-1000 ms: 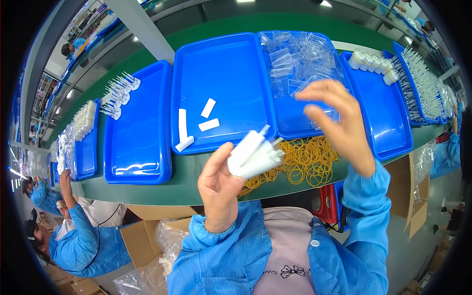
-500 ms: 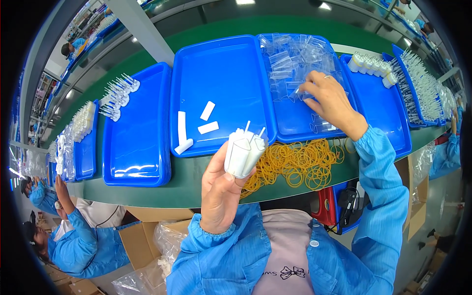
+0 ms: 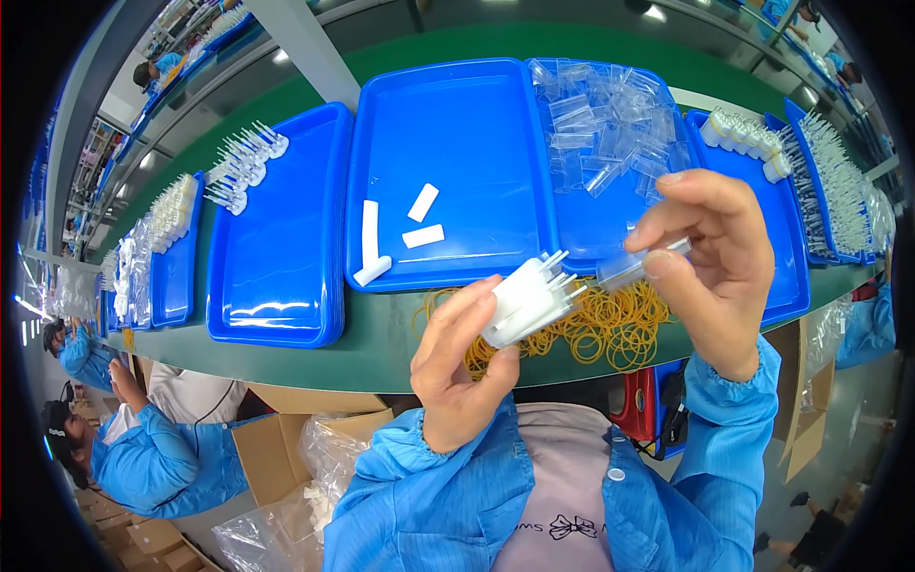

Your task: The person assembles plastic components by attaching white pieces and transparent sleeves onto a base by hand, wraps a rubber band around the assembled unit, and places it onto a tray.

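My left hand (image 3: 456,372) is closed round a bundle of white plastic parts (image 3: 524,307) with thin stems, tilted so the stems point up and right. In my right hand (image 3: 724,272), pinched between thumb and fingers, is a clear plastic sleeve (image 3: 621,272). Its near end is close to the stems; whether they touch I cannot tell. Beyond that hand, a blue tray (image 3: 596,224) bears a heap of similar clear pieces (image 3: 610,119). Yellow rubber bands (image 3: 624,334) lie on the green table (image 3: 381,353), below and behind the bundle.
Several white cylinders (image 3: 423,235) lie in the middle blue tray (image 3: 457,114). A left tray (image 3: 276,238) carries stemmed white parts (image 3: 243,167); right trays hold wrapped bundles (image 3: 748,138) and many stemmed parts (image 3: 839,186). At left sits a co-worker (image 3: 181,458) beside a cardboard box (image 3: 272,458).
My right hand has come back from the tray of clear pieces with a clear sleeve. My left hand has tipped the bundle, which stood nearly upright, toward the right.
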`<action>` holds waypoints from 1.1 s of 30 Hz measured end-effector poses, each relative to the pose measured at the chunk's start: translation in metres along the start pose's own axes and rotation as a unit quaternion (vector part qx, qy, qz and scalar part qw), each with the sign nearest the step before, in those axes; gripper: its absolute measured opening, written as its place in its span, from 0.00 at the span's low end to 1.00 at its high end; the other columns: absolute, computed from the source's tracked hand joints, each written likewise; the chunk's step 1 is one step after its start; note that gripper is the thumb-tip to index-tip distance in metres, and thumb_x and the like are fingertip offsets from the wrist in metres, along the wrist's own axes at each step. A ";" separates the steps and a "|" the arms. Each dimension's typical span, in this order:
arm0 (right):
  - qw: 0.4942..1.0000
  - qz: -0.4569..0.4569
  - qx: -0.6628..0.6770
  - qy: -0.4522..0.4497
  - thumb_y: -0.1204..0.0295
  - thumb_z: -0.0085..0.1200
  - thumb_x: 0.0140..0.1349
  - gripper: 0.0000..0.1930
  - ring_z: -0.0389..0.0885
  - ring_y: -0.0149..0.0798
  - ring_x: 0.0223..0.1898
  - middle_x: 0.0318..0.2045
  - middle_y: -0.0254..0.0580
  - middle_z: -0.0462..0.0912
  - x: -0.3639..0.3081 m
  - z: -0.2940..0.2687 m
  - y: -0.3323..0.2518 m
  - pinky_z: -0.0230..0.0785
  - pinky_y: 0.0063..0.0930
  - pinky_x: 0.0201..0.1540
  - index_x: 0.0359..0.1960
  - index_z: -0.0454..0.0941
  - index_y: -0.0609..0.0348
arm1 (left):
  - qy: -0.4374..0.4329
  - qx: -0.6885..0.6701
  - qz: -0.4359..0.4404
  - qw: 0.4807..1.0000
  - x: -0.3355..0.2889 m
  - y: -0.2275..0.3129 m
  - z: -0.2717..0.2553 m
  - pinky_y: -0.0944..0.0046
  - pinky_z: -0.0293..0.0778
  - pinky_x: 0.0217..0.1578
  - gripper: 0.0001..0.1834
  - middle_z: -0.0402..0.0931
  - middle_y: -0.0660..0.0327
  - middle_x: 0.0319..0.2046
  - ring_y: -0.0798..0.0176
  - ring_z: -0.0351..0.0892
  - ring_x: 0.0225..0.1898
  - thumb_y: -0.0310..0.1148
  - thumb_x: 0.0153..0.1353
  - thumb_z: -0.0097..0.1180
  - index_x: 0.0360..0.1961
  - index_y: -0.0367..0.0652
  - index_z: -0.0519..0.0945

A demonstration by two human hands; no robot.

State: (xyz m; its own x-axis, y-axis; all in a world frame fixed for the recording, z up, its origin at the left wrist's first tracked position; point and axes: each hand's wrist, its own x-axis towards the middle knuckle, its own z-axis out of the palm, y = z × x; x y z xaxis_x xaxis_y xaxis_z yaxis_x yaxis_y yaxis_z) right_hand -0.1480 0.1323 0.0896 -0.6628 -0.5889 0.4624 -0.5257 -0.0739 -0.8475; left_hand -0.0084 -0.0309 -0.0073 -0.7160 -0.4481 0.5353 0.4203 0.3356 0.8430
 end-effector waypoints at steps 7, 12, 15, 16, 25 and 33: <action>0.989 -0.010 0.148 0.004 0.87 0.50 0.50 0.22 0.75 0.32 0.45 0.41 0.42 0.73 -0.001 0.011 0.014 0.68 0.27 0.49 0.50 0.66 0.66 | -0.013 0.014 0.003 1.000 0.000 0.003 0.003 0.58 0.72 0.50 0.28 0.73 0.46 0.50 0.50 0.75 0.51 0.16 0.42 0.58 0.51 0.37 0.76; 0.982 0.020 0.186 0.021 0.87 0.52 0.50 0.24 0.75 0.34 0.46 0.42 0.43 0.73 -0.011 0.019 0.015 0.68 0.28 0.50 0.51 0.66 0.66 | 0.008 0.009 0.005 1.000 -0.002 0.001 0.003 0.57 0.72 0.50 0.29 0.74 0.45 0.50 0.50 0.76 0.50 0.16 0.42 0.58 0.51 0.35 0.75; 0.992 0.002 0.126 0.008 0.86 0.54 0.51 0.24 0.75 0.34 0.45 0.42 0.43 0.73 -0.016 0.021 0.016 0.68 0.29 0.50 0.52 0.65 0.66 | 0.027 -0.004 -0.024 0.999 -0.002 0.006 0.006 0.57 0.72 0.50 0.29 0.74 0.45 0.49 0.50 0.76 0.50 0.16 0.41 0.59 0.51 0.34 0.75; 0.994 0.005 0.106 -0.001 0.85 0.54 0.51 0.24 0.75 0.33 0.45 0.42 0.43 0.73 -0.017 0.022 0.016 0.69 0.29 0.50 0.52 0.65 0.67 | 0.026 -0.005 -0.024 0.999 -0.001 0.007 0.006 0.57 0.72 0.50 0.29 0.74 0.45 0.49 0.50 0.76 0.50 0.16 0.41 0.59 0.51 0.34 0.75; 0.978 0.062 0.198 -0.020 0.84 0.57 0.52 0.24 0.76 0.33 0.45 0.41 0.45 0.74 -0.021 0.019 0.012 0.70 0.28 0.49 0.52 0.65 0.67 | -0.027 0.086 0.067 0.994 0.005 0.018 0.003 0.60 0.77 0.45 0.29 0.70 0.46 0.48 0.51 0.77 0.48 0.14 0.42 0.58 0.52 0.34 0.75; 0.989 0.006 0.146 -0.031 0.84 0.58 0.52 0.23 0.77 0.35 0.45 0.42 0.45 0.75 -0.026 0.015 0.008 0.69 0.30 0.50 0.51 0.67 0.68 | -0.040 0.142 0.071 0.987 0.005 0.029 0.004 0.61 0.78 0.43 0.27 0.69 0.48 0.47 0.53 0.78 0.45 0.13 0.42 0.58 0.48 0.38 0.79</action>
State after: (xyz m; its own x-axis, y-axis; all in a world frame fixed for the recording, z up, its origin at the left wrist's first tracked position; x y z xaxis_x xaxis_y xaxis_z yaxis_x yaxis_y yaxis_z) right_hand -0.1269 0.1352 0.0674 -0.6299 -0.6385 0.4422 -0.3351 -0.2902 -0.8964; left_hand -0.0020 -0.0197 0.0192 -0.7073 -0.3179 0.6314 0.3541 0.6137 0.7057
